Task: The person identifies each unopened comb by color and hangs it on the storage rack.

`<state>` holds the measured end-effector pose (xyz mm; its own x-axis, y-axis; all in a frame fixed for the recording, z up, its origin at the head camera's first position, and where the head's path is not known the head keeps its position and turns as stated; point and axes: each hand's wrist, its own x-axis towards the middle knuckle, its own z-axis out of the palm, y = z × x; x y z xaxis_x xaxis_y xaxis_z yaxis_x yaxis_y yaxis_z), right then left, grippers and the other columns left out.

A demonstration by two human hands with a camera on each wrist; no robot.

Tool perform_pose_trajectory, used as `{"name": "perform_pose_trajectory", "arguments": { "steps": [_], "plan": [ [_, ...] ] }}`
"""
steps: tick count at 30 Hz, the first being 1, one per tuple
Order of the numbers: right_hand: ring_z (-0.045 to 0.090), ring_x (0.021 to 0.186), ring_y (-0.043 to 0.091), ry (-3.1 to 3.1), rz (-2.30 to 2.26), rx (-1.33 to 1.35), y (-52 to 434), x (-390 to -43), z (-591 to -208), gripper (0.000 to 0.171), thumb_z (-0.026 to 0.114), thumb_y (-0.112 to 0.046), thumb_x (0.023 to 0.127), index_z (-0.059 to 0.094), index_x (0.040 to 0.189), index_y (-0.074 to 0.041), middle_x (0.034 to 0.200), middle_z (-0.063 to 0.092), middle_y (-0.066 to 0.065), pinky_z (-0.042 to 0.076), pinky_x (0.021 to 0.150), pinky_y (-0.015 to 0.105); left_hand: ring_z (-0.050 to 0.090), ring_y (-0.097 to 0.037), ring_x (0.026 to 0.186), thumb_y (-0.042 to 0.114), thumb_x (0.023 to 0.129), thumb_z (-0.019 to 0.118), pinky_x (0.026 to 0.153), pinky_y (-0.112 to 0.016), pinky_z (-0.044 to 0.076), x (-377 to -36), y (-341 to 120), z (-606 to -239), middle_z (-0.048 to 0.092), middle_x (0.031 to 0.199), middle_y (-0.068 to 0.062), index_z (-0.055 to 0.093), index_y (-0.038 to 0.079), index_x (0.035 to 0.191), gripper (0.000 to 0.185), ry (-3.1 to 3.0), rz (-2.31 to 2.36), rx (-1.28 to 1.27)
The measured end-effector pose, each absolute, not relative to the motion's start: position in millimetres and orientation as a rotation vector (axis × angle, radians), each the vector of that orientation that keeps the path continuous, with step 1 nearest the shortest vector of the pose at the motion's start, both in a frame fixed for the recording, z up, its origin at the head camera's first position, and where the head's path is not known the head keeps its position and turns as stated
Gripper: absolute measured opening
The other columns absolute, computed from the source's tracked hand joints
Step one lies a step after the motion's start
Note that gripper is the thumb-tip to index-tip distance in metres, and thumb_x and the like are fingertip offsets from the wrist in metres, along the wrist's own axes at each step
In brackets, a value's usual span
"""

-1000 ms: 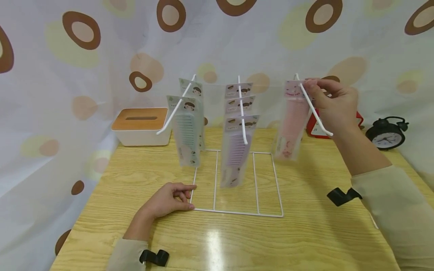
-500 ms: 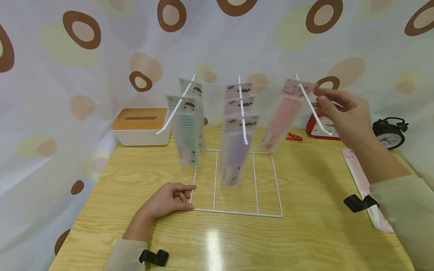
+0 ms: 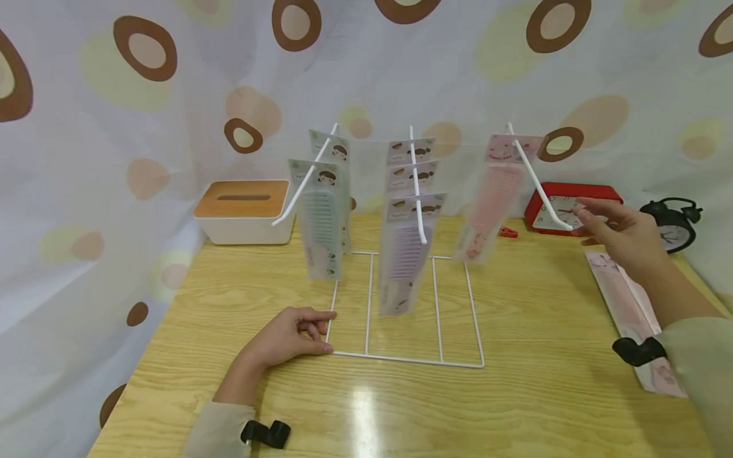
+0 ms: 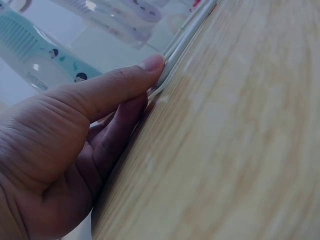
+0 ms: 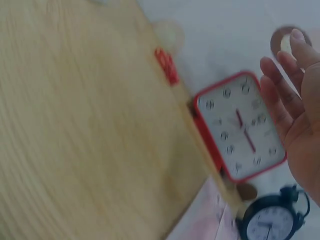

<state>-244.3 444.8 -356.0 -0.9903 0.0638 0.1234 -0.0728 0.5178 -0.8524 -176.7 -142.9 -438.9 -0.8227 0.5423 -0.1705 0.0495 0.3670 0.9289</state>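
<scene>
A: Where are the hands?

B: The left hand (image 3: 286, 336) rests on the wooden table (image 3: 515, 394), thumb and fingers pinching the front-left corner of the white wire rack (image 3: 401, 359); the left wrist view shows the thumb tip pressed against the wire; the right hand (image 3: 621, 238) hangs in the air with relaxed fingers, holding nothing, just beside the tip of the right-hand peg (image 3: 541, 187)

A: And the combs?

B: A pink packaged comb (image 3: 489, 197) hangs far up that right peg, tilted; purple comb packs (image 3: 406, 248) fill the middle peg and teal ones (image 3: 321, 219) the left; more pink packs (image 3: 627, 312) lie flat on the table under the right forearm

A: How would you handle the hanging well?

B: I'd judge the rack light enough to tip, so keep the left hand pinning the base; take one pack by its card top, line its hole up with the upturned peg tip, and slide it along gently so the hanging comb doesn't swing; mind the red clock (image 3: 564, 203) and black alarm clock (image 3: 672, 226) close behind
</scene>
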Motion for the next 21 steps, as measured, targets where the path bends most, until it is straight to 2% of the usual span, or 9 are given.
{"name": "perform_pose_trajectory", "arguments": {
  "steps": [4,9,12,14,16,19,21],
  "plan": [
    [0.067,0.08,-0.005,-2.718,1.336,0.025,470.4,-241.2,-376.3,0.043,0.057,-0.03,0.102,0.055,0.143,-0.017,0.101,0.062,-0.029,0.055,0.064,0.017,0.067,-0.014,0.079,0.018,0.081,0.084,0.08,-0.024,0.054,-176.1,-143.6,-440.5,0.064,0.101,-0.012,0.06,0.004,0.138,0.064,2.182,1.461,0.508],
    [0.052,0.077,-0.012,-2.883,1.025,-0.07,495.1,-241.1,-401.2,0.056,0.058,-0.044,0.1,0.052,0.146,-0.014,0.091,0.052,-0.043,0.049,0.059,0.021,0.067,-0.014,0.08,0.02,0.081,0.085,0.081,-0.025,0.055,-176.0,-145.9,-440.7,0.064,0.101,-0.01,0.059,0.006,0.139,0.065,2.186,1.455,0.499],
    [0.044,0.082,-0.014,-2.972,0.93,-0.065,505.7,-244.5,-413.6,0.063,0.062,-0.047,0.096,0.049,0.147,-0.012,0.097,0.05,-0.044,0.046,0.061,0.022,0.067,-0.015,0.079,0.02,0.08,0.085,0.08,-0.026,0.055,-174.6,-148.1,-440.0,0.064,0.1,-0.009,0.059,0.006,0.139,0.066,2.188,1.45,0.474],
    [0.042,0.084,-0.014,-3.029,0.878,-0.042,512.2,-246.2,-419.7,0.066,0.065,-0.047,0.095,0.048,0.148,-0.012,0.109,0.058,-0.031,0.045,0.064,0.021,0.067,-0.016,0.08,0.02,0.08,0.085,0.08,-0.026,0.055,-173.8,-148.7,-439.9,0.064,0.099,-0.008,0.059,0.007,0.139,0.066,2.186,1.452,0.469],
    [0.042,0.084,-0.011,-3.073,0.822,-0.019,518.7,-246.8,-424.1,0.07,0.069,-0.046,0.092,0.047,0.148,-0.011,0.123,0.061,-0.009,0.043,0.064,0.021,0.068,-0.016,0.08,0.021,0.08,0.085,0.08,-0.026,0.055,-173.9,-148.2,-439.9,0.064,0.1,-0.008,0.059,0.007,0.14,0.067,2.188,1.454,0.48],
    [0.046,0.082,-0.001,-3.116,0.72,-0.001,526.6,-247.4,-428.4,0.075,0.072,-0.047,0.089,0.046,0.148,-0.008,0.133,0.054,0.022,0.04,0.064,0.021,0.068,-0.017,0.081,0.023,0.08,0.085,0.083,-0.025,0.054,-175.2,-146.7,-440.4,0.064,0.101,-0.007,0.06,0.008,0.139,0.066,2.193,1.451,0.501],
    [0.049,0.085,0.012,-3.137,0.688,0.011,530.6,-248.3,-430.2,0.079,0.073,-0.048,0.089,0.045,0.149,-0.005,0.137,0.051,0.029,0.04,0.066,0.026,0.068,-0.017,0.081,0.024,0.08,0.086,0.085,-0.025,0.053,-176.3,-145.6,-440.1,0.064,0.102,-0.006,0.06,0.01,0.139,0.066,2.195,1.447,0.5]
  ]
}}
